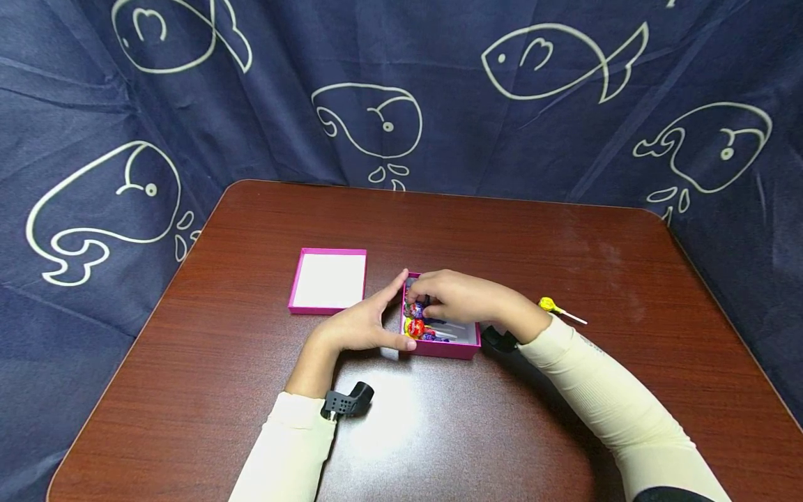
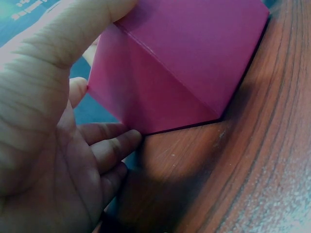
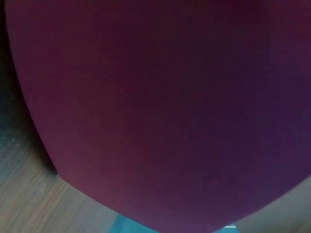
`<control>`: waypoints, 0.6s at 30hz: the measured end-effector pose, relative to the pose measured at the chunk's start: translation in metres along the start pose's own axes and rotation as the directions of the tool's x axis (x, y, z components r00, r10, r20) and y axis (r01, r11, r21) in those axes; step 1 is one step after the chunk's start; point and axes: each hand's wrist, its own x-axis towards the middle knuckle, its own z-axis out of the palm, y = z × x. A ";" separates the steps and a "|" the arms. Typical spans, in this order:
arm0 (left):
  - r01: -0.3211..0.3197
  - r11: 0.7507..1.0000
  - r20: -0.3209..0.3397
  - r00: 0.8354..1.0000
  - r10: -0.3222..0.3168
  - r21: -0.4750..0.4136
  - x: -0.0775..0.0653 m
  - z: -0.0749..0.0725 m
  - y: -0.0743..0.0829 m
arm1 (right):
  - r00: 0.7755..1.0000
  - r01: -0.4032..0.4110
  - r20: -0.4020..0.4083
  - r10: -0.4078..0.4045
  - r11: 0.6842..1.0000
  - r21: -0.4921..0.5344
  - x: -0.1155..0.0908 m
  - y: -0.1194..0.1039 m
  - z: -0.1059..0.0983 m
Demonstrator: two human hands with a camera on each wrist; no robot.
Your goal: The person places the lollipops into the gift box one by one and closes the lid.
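Observation:
A pink box (image 1: 447, 350) holds several wrapped lollipops with white sticks; a red-and-yellow lollipop (image 1: 415, 328) shows near its front left. My left hand (image 1: 360, 326) grips the box's left end, thumb over the near wall and fingers at the far corner. In the left wrist view, the thumb lies on the pink box wall (image 2: 184, 58) and fingertips touch its lower edge. My right hand (image 1: 463, 296) reaches into the box from the right, fingers bent down among the lollipops. Whether it pinches one is hidden. Only the pink box wall (image 3: 146, 111) fills most of the right wrist view.
A pink lid (image 1: 329, 279) with a white inside lies left of the box on the brown table (image 1: 502, 237). One yellow lollipop (image 1: 548, 305) lies on the table beyond the right wrist. A dark blue curtain (image 1: 452, 153) with whale and fish drawings surrounds the table.

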 end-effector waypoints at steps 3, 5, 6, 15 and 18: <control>0.001 1.000 -0.002 1.000 -0.001 -0.004 0.000 0.000 0.000 | 1.000 0.001 -0.006 -0.001 1.000 -0.001 0.000 0.000 0.000; 0.002 1.000 -0.004 1.000 -0.002 -0.006 0.000 0.000 0.000 | 1.000 0.001 -0.009 -0.001 1.000 -0.002 -0.001 0.000 0.000; 0.003 1.000 -0.005 1.000 -0.003 -0.007 0.000 0.000 0.000 | 1.000 0.002 -0.010 -0.002 1.000 -0.002 0.000 0.000 0.000; 0.006 1.000 -0.007 1.000 -0.006 -0.006 0.000 0.000 0.000 | 1.000 -0.011 -0.009 0.011 1.000 0.012 -0.002 0.000 -0.001; 0.011 1.000 -0.004 1.000 -0.011 -0.001 0.000 0.000 0.000 | 1.000 -0.010 -0.024 0.010 1.000 0.016 -0.004 0.000 -0.002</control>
